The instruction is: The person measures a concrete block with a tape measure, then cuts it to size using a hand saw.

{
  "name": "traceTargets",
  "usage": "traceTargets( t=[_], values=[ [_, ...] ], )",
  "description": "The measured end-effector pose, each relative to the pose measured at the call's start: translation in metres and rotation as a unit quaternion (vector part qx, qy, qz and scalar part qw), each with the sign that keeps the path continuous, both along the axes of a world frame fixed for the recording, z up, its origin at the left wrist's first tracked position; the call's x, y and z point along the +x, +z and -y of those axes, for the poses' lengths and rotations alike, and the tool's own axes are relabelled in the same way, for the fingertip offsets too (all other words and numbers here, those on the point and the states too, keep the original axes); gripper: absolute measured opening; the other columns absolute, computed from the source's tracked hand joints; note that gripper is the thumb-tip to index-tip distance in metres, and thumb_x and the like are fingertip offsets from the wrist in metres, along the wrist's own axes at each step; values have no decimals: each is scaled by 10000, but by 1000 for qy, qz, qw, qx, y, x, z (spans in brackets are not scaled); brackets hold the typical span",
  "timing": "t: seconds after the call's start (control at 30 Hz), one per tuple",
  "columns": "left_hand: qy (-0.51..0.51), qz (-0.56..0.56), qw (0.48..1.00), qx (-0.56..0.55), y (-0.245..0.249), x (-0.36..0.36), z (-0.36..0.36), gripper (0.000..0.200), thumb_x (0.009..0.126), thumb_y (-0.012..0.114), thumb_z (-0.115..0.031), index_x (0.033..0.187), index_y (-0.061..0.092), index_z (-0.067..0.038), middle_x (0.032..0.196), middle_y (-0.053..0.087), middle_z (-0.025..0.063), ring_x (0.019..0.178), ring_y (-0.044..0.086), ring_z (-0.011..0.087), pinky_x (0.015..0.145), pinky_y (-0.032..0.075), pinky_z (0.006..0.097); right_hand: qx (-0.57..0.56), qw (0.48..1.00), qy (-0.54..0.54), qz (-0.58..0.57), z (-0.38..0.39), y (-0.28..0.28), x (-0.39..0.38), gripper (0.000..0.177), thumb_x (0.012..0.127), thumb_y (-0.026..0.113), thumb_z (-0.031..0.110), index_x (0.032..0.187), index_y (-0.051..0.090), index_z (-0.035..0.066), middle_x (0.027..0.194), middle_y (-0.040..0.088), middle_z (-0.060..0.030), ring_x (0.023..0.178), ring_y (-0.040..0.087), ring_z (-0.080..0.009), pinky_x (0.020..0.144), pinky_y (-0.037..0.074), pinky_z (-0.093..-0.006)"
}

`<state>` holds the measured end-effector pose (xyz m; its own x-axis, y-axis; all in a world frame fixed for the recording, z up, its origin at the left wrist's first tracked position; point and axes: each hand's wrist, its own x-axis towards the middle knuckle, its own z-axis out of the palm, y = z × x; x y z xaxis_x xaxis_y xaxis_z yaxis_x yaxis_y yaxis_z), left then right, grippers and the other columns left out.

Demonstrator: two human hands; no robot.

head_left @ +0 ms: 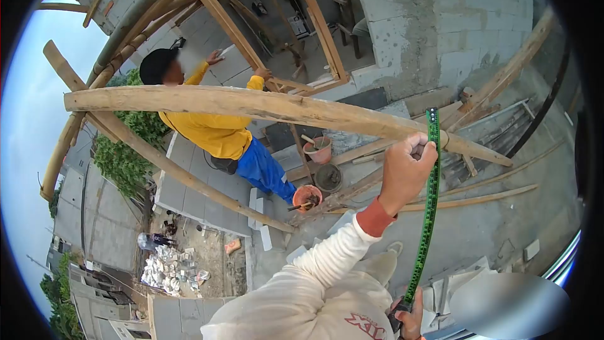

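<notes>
Tape measure (pixel 433 182) runs down right-of-centre; left hand (pixel 406 167) pinches it near top, right hand (pixel 413 322) grasps case (pixel 396 318) at lower right, presumably for tension.

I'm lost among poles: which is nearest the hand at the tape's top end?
The thick pole crossing before the yellow shirt, beside the left hand; the others lie farther off.

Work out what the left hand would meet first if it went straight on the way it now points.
Most likely the long wooden pole, which crosses the picture just beyond the left hand. Depth is unclear, so the hand might touch it or pass clear.
</notes>
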<state>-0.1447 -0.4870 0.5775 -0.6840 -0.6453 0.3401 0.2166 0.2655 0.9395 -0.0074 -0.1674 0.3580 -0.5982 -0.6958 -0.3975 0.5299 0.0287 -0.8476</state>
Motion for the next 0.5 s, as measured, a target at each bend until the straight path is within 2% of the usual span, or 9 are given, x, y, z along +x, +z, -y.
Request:
traceTargets(
  t=[0.2, 0.33, 0.4, 0.47, 0.5],
  values=[
    [-7, 7, 1000, -7, 17, 45, 11, 166, 990, 651, -128, 932, 694, 22, 738, 639, -42, 667, 515, 16, 583, 411, 234, -41, 998, -48, -10, 35, 34, 15, 824, 788, 616, 52, 1536, 272, 57, 949, 613, -138, 633, 623, -210, 518, 535, -307],
    [-58, 19, 998, -11, 0, 62, 4, 165, 982, 655, -142, 909, 678, 4, 705, 614, -32, 657, 495, 22, 574, 404, 253, -62, 996, -68, -10, 52, 49, 15, 780, 782, 636, 149, 1485, 317, 38, 861, 623, -143, 599, 618, -220, 517, 540, -311],
    [-121, 101, 987, -35, -10, 83, -6, 190, 974, 654, -160, 898, 663, 15, 683, 615, 9, 637, 505, 53, 574, 419, 295, -77, 993, -83, -9, 60, 57, 14, 765, 778, 646, 197, 1459, 339, 29, 817, 629, -146, 582, 616, -225, 516, 543, -313],
    [-174, 111, 978, -39, -40, 102, -23, 219, 954, 658, -182, 874, 649, 22, 662, 614, 70, 586, 503, 132, 582, 427, 354, -96, 990, -108, -7, 72, 62, 13, 755, 775, 656, 245, 1433, 361, 19, 773, 634, -149, 565, 614, -229, 515, 545, -315],
    [-204, 160, 965, -44, -44, 117, -28, 214, 943, 661, -185, 873, 655, 17, 666, 615, 90, 592, 525, 174, 595, 441, 378, -107, 987, -123, -6, 79, 66, 13, 752, 774, 661, 269, 1420, 372, 15, 751, 637, -151, 557, 613, -232, 515, 546, -316]
  ],
)
